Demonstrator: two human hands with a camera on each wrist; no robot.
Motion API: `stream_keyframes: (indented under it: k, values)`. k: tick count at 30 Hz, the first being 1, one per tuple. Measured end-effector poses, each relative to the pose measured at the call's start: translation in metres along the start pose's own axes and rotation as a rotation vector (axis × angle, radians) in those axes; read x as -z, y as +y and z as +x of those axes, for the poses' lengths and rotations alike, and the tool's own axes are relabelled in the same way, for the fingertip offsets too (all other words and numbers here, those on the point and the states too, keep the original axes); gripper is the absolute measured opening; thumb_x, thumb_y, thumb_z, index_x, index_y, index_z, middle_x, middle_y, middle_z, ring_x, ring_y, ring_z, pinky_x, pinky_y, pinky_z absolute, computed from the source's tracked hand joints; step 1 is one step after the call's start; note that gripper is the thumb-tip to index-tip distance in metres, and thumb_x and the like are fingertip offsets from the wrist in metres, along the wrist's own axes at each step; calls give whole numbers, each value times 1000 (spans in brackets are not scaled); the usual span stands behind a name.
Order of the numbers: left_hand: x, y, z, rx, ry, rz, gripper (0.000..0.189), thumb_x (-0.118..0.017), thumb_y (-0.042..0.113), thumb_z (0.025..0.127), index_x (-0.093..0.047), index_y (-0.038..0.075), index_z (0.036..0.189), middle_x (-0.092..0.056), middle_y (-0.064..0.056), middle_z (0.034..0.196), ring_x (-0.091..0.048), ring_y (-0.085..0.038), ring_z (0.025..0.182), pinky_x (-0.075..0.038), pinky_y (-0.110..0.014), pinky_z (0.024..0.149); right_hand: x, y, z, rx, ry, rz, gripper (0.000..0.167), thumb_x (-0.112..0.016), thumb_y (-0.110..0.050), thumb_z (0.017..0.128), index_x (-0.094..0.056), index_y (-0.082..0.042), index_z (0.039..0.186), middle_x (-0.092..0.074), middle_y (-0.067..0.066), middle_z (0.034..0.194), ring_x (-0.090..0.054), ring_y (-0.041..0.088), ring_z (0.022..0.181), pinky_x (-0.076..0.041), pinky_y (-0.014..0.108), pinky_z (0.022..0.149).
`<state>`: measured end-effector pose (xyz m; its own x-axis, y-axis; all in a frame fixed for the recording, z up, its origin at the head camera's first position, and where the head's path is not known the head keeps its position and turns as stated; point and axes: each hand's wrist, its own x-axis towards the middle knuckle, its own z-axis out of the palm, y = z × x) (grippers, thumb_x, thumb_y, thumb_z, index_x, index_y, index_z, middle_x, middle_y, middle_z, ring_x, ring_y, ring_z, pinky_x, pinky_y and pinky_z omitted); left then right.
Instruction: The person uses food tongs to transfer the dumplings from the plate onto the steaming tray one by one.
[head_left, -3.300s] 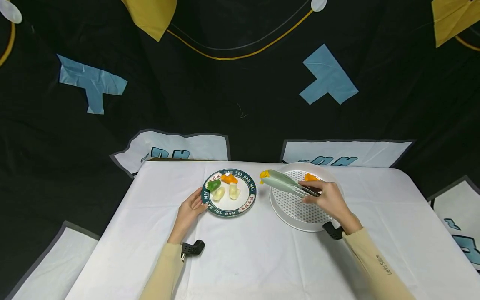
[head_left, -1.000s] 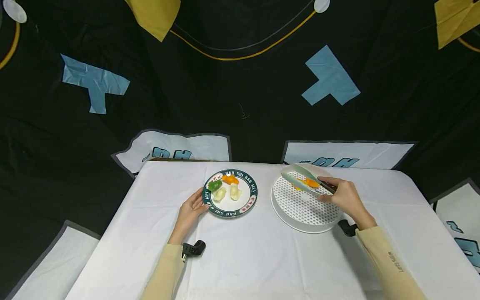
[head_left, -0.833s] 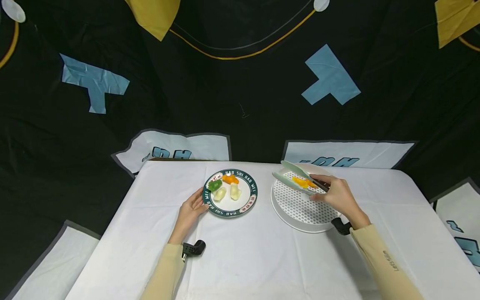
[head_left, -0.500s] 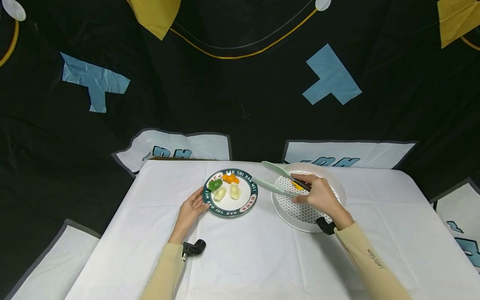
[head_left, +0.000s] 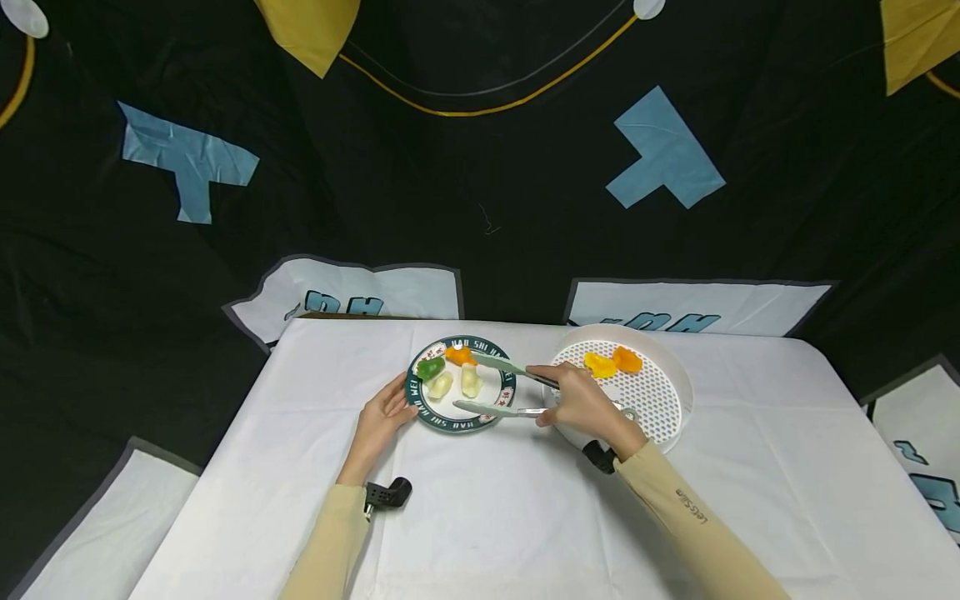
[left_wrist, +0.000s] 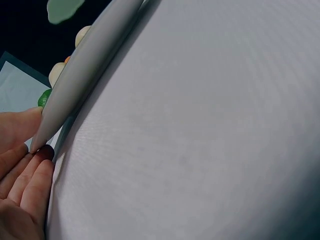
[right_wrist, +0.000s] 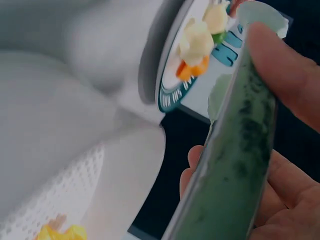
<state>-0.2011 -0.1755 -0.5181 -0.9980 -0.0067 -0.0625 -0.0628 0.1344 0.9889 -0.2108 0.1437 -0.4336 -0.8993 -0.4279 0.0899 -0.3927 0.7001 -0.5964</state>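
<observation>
My left hand (head_left: pixel 381 423) pinches the near left rim of a green-edged plate (head_left: pixel 455 426), thumb on top and fingers beneath. On it lie a green piece (head_left: pixel 430 369), an orange piece (head_left: pixel 460 356) and two pale dumpling-shaped pieces (head_left: pixel 470 382). My right hand (head_left: pixel 587 406) grips green-tipped food tongs (right_wrist: pixel 235 165). Their arms are spread over the plate, one tip near the orange piece and the other by the lower rim, with nothing clamped between. To the right, a white round steamer (head_left: pixel 678 383) with a perforated base holds a yellow piece (head_left: pixel 599 365) and an orange one (head_left: pixel 627 360).
A white cloth (head_left: pixel 480 517) covers the table. The plate and steamer stand side by side near its far edge. A black curtain (head_left: pixel 420 200) with blue and yellow shapes hangs behind.
The yellow piece, held in the tongs at first, now lies in the steamer. My right hand has carried the spread tongs left to the plate. My left hand stays at the rim.
</observation>
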Motion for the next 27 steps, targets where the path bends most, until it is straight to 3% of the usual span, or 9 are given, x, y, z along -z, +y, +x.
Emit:
stream_keyframes:
  k: [6, 8, 12, 20, 27]
  values:
    - [0, 1, -1, 4, 2, -1, 66, -62, -4, 87, -33, -1, 147, -35, -22, 147, -40, -29, 132, -41, -15, 101, -9, -2, 9, -14, -21, -40, 77, -88, -5, 55, -61, -2, 127, -68, 14, 109, -50, 22, 75, -45, 31, 64]
    - [0, 1, -1, 3, 5, 2, 66, -62, -4, 87, -33, -1, 146, -36, -22, 147, -40, -30, 132, -41, -16, 101, -11, -2, 11, -13, -20, -59, 77, -88, -6, 55, -61, -2, 127, -68, 13, 108, -48, 20, 73, -43, 29, 61]
    - [0, 0, 0, -6, 6, -3, 66, -62, -4, 87, -33, -2, 146, -36, -24, 146, -39, -32, 133, -41, -19, 102, -13, -3, 14, -16, -19, -69, 76, -88, -5, 55, -61, -1, 127, -67, 14, 112, -50, 20, 74, -45, 29, 62]
    - [1, 7, -3, 5, -12, -36, 66, -61, -6, 87, -31, -4, 146, -34, -26, 147, -37, -34, 133, -40, -23, 104, -15, -4, 20, -25, -15, -120, 75, -89, -7, 56, -62, 0, 126, -67, 13, 115, -59, 25, 91, -54, 37, 81]
    - [-1, 27, -12, 15, -26, -47, 66, -60, -9, 86, -29, -9, 145, -32, -30, 146, -34, -38, 133, -37, -29, 106, -17, -6, 23, -40, -17, -169, 71, -89, -9, 56, -65, -3, 123, -69, 9, 110, -52, 18, 78, -52, 30, 70]
